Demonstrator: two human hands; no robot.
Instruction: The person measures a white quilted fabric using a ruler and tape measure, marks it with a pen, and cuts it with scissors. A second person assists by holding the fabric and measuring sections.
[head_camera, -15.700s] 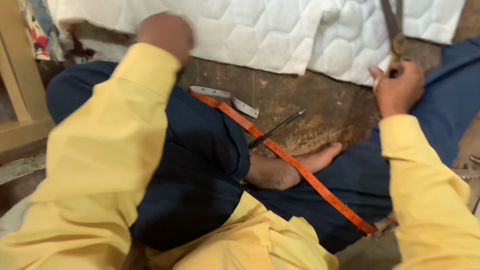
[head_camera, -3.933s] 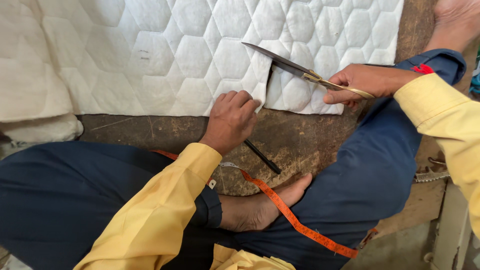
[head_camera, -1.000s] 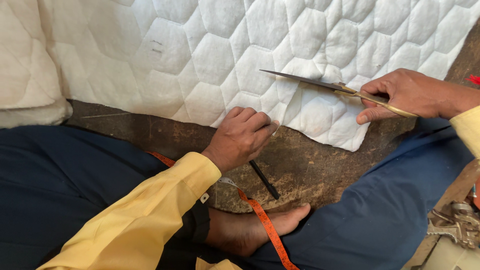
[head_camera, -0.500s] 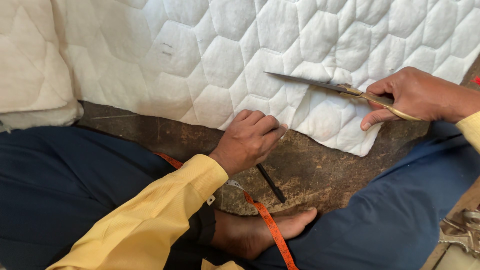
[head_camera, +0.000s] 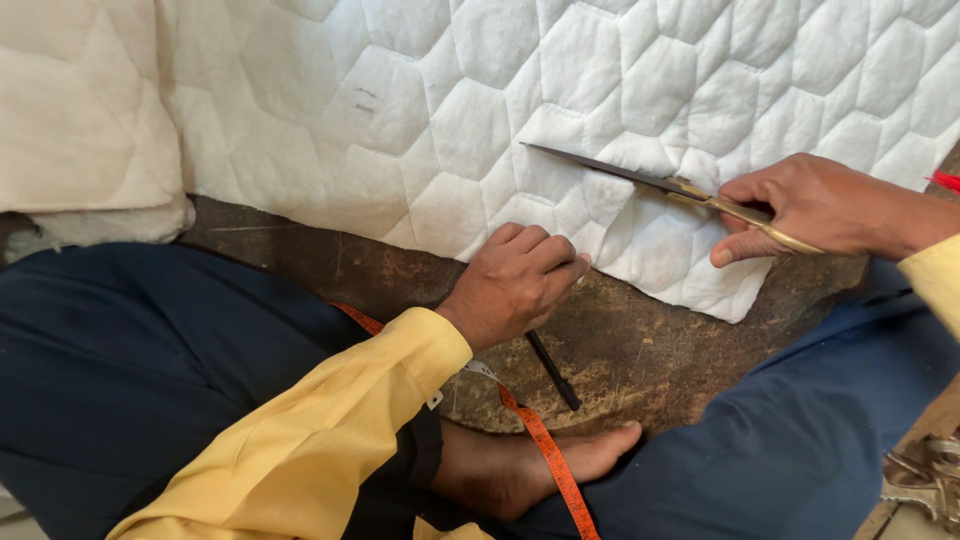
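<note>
The quilted fabric (head_camera: 450, 120) is pinched at its lower edge by the curled left hand (head_camera: 510, 285); scissors (head_camera: 650, 180) are gripped flat above it by the right hand (head_camera: 815, 205).

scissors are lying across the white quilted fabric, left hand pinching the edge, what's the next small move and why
Probably close the scissors in a short snip along the quilted fabric. The right hand grips the handles with the long blades laid over the fabric, pointing away from its lower edge, and the left hand holds that edge down on the worn floor. Whether the blades already straddle the fabric cannot be told.
</note>
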